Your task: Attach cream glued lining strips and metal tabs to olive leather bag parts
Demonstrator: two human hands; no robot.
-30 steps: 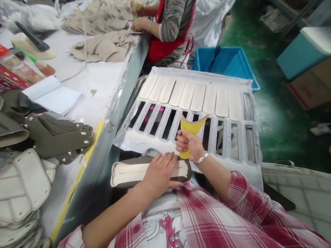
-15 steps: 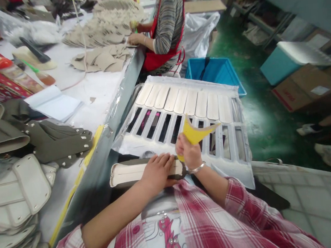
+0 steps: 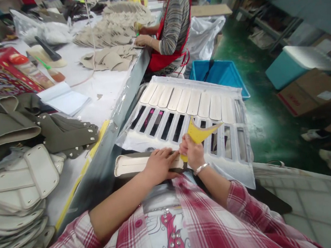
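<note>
My left hand lies flat on a long olive-edged panel with a cream centre, pressing it down on the table edge. My right hand grips a curved yellow plastic scraper. The scraper's lower end sticks out below my fist, at the panel's right end. Behind both hands lies a white-crusted slatted rack, with a row of cream strips along its far side.
Stacks of olive and cream panels rise to my left beside a notebook. A co-worker in a striped sleeve and red apron handles beige pieces across the table. A blue crate stands on the green floor beyond the rack.
My head view has shifted slightly. My right hand has moved down toward the panel's right end, and the scraper has turned, with its tip now pointing right.
</note>
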